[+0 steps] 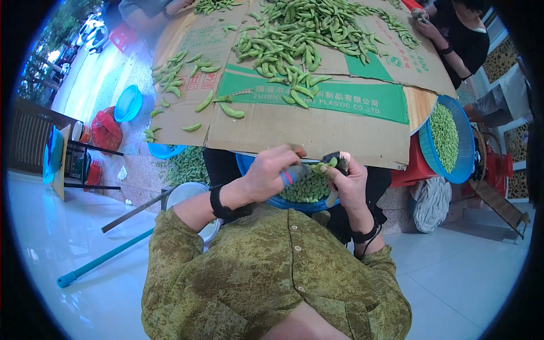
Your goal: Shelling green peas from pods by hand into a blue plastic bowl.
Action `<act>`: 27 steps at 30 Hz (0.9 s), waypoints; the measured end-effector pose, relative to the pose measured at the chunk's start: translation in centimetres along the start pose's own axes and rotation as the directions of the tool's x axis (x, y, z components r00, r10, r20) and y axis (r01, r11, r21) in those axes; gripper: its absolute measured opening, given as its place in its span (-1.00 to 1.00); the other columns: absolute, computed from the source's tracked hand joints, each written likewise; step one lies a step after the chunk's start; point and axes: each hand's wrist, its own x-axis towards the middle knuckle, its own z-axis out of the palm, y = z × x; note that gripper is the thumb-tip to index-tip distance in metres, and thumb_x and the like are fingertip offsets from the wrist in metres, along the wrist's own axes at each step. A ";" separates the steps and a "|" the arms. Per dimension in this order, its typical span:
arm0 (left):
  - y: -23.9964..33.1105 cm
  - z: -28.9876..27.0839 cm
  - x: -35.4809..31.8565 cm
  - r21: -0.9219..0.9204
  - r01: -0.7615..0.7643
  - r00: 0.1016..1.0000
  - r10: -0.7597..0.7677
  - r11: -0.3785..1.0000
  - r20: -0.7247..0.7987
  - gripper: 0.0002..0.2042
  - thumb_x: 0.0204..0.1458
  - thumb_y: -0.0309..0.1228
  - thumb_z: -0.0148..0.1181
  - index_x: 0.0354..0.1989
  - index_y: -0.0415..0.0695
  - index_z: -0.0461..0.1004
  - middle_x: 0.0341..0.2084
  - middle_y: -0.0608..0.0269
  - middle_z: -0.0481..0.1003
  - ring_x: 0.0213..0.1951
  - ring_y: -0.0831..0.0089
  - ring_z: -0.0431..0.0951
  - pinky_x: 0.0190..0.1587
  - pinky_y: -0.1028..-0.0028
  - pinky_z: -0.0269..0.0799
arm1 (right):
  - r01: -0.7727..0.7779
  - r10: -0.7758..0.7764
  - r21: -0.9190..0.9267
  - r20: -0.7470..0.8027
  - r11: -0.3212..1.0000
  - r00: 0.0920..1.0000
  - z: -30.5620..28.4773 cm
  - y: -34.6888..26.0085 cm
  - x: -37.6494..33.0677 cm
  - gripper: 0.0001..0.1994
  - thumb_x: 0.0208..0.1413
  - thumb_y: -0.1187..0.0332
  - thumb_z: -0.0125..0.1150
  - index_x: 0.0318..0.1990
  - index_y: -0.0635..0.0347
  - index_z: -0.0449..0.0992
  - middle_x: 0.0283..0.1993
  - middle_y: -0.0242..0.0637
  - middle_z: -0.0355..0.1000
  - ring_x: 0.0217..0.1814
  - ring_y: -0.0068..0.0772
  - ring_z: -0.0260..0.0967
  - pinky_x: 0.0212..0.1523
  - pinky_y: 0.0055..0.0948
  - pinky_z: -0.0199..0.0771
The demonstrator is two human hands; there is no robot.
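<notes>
My left hand (271, 171) and my right hand (347, 186) meet just below the front edge of the cardboard-covered table (317, 133). Together they pinch a green bean pod (322, 166). One left finger is wrapped in blue tape. A small dark tool (340, 160) also sits in my right hand, at the thumb. Under both hands a blue basin (283, 203) on my lap holds shelled green beans (309, 190). Both wrists wear black bands.
A big heap of green pods (294, 34) covers the cardboard, with loose pods (170, 76) at the left. A blue basket of shelled beans (445, 133) sits on a red stool (416, 167) at right. Other people's hands (422, 22) work at the far edge. A teal-handled stick (102, 259) and a white bucket (190, 195) lie at left.
</notes>
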 end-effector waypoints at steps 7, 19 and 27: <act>0.7 1.1 2.0 -0.628 0.561 0.816 -0.486 0.539 0.313 -0.84 0.02 -0.44 0.23 -0.30 -0.23 0.41 -0.36 0.32 0.48 -0.41 0.66 0.42 -0.40 0.58 0.38 | 0.092 -0.081 -0.221 0.055 0.971 0.995 0.4 0.8 -0.2 -0.79 -0.15 0.59 0.23 -0.28 0.29 0.45 -0.36 -0.46 0.33 -0.34 -0.70 0.23 -0.31 -0.65 0.27; 0.3 1.7 1.2 -0.767 0.494 0.823 -0.506 0.410 0.259 -0.88 0.04 -0.50 0.19 -0.26 -0.21 0.43 -0.40 0.35 0.47 -0.40 0.65 0.43 -0.39 0.63 0.35 | 0.044 -0.001 -0.237 0.177 0.971 0.984 0.5 -1.4 -1.7 -0.60 0.16 0.55 -0.13 0.18 0.32 0.21 -0.32 -0.32 0.38 -0.53 -0.70 0.22 -0.54 -0.67 0.27; 1.2 2.2 1.2 -0.848 0.324 0.882 -0.457 0.419 0.111 -0.84 0.02 -0.55 0.20 -0.25 -0.22 0.36 -0.30 0.28 0.45 -0.28 0.60 0.44 -0.19 0.55 0.42 | -0.028 0.031 -0.017 0.201 0.999 0.979 1.5 -0.3 -1.7 -0.56 0.29 0.35 -0.13 0.28 0.28 0.11 -0.42 -0.32 0.39 -0.67 -0.70 0.17 -0.72 -0.70 0.11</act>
